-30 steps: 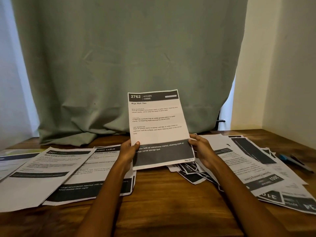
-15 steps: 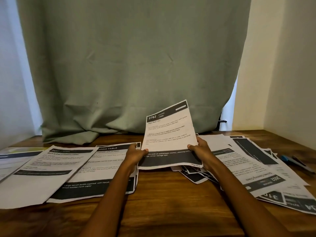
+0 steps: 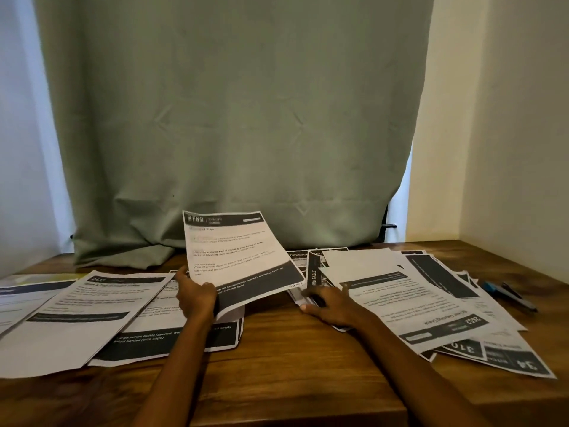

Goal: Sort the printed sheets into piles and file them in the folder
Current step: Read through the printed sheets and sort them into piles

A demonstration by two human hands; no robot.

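Observation:
My left hand (image 3: 197, 295) grips the lower left edge of a printed sheet numbered 2762 (image 3: 237, 257) and holds it tilted above the table. The sheet's lower corner hangs over a sorted pile (image 3: 172, 334) with a black band at its foot. Another sorted pile headed 2437 (image 3: 83, 312) lies to the left of that. My right hand (image 3: 329, 308) lies on the near left edge of the loose heap of sheets (image 3: 415, 291). Its blurred fingers curl on a sheet with a "DRESSING TABLE" band (image 3: 314, 277) whose edge stands up.
More paper with a blue header (image 3: 21, 298) lies at the far left, and a yellow-green edge shows behind it. A blue pen (image 3: 508, 292) lies right of the heap. A green curtain (image 3: 234, 134) hangs behind the wooden table (image 3: 277, 365), and a wall closes the right side.
My right hand has let go of sheet 2762 and dropped onto the loose heap. My left hand alone has carried the sheet leftwards, towards the sorted piles.

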